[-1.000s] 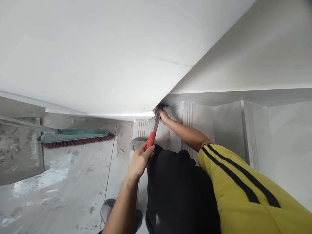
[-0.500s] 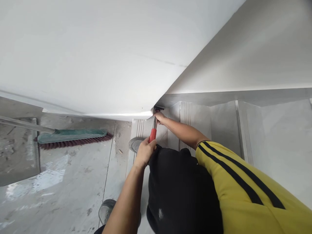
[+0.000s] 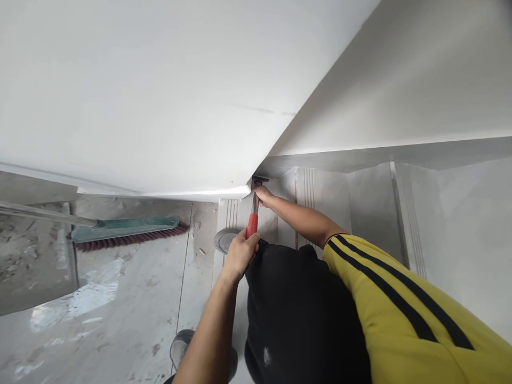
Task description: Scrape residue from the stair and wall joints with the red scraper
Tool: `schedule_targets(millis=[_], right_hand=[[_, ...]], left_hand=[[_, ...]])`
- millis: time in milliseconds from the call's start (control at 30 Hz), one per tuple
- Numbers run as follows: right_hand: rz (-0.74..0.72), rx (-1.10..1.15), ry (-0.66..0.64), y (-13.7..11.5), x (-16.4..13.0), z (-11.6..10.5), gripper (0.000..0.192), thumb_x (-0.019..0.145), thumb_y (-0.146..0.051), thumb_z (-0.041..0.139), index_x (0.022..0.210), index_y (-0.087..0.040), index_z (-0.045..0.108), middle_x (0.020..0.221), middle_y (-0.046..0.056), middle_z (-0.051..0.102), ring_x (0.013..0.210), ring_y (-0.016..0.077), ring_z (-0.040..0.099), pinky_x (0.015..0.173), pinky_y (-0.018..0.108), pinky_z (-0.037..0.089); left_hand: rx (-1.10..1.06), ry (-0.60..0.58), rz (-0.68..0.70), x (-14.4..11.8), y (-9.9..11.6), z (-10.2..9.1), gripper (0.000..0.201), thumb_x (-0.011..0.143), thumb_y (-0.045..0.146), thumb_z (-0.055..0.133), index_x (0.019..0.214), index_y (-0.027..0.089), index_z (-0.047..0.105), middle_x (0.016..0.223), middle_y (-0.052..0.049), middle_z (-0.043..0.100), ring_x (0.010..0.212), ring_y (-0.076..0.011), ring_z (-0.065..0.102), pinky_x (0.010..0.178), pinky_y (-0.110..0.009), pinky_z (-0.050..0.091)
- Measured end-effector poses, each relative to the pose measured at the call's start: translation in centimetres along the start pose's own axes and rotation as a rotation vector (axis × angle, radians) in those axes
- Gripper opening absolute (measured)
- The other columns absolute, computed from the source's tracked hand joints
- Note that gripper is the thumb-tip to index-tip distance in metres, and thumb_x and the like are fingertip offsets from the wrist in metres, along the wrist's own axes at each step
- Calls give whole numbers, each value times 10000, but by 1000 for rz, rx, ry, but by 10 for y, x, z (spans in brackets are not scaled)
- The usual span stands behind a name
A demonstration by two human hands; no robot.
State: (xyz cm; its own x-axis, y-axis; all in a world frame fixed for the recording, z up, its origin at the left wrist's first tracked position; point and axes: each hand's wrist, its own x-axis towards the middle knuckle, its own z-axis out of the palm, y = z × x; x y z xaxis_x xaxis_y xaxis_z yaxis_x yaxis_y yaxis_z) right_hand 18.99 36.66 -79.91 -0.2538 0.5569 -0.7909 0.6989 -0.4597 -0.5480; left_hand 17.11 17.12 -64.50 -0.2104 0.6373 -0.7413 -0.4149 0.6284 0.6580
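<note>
Red-handled tool (image 3: 252, 224): just below the wall corner (image 3: 245, 189), held by both hands, its metal shaft rising toward a dark head (image 3: 262, 178) just right of that corner; whether the head touches the wall cannot be told
Left hand (image 3: 241, 254): below the corner, fingers curled firmly around the lower part of the red grip
Right hand (image 3: 263, 194): just right of the corner, closed around the upper shaft near the head, its fingertips partly hidden
Round grey disc (image 3: 224, 241): below and slightly left of the corner, near the left hand
Black-clothed leg (image 3: 306, 314): below and right of the corner, between the person's arms
Yellow sleeve (image 3: 400, 314): farther below and right of it, with two black stripes
Grooved steps (image 3: 332, 192): right of the corner
Green broom (image 3: 126, 229): well left of the corner, dark red bristles on the dusty floor (image 3: 140, 298)
</note>
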Motion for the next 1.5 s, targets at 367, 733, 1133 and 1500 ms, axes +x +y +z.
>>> schedule_targets(millis=[367, 733, 1133, 1500], right_hand=[[-53, 97, 145, -4, -24, -17, 177, 694, -201, 510, 595, -211, 364, 385, -49, 324, 313, 100, 323, 310, 221, 158], [-58, 64, 167, 8, -10, -21, 156, 693, -201, 511, 612, -206, 378, 425, -51, 325, 360, 97, 343, 338, 218, 197], [-8, 117, 126, 6, -10, -18, 171, 709, -194, 497, 607, -208, 361, 435, -52, 309, 370, 94, 322, 351, 213, 193], [-25, 92, 142, 9, -5, -16, 180, 715, -189, 489, 593, -204, 358, 440, -53, 311, 359, 87, 328, 338, 210, 191]], left_hand=[[24, -40, 75, -13, -5, -2, 206, 793, 381, 491, 684, 206, 477, 548, 49, 472, 502, -106, 407, 519, -235, 308], [53, -47, 138, 4, -18, 4, 187, 785, 362, 487, 687, 202, 480, 547, 43, 483, 508, -112, 430, 527, -235, 318], [123, -5, 117, 12, -20, 7, 149, 771, 302, 480, 660, 210, 442, 552, 28, 499, 540, -136, 466, 557, -253, 311], [111, -20, 128, 15, -26, 8, 155, 785, 332, 480, 693, 209, 459, 553, 33, 500, 541, -132, 460, 559, -250, 316]])
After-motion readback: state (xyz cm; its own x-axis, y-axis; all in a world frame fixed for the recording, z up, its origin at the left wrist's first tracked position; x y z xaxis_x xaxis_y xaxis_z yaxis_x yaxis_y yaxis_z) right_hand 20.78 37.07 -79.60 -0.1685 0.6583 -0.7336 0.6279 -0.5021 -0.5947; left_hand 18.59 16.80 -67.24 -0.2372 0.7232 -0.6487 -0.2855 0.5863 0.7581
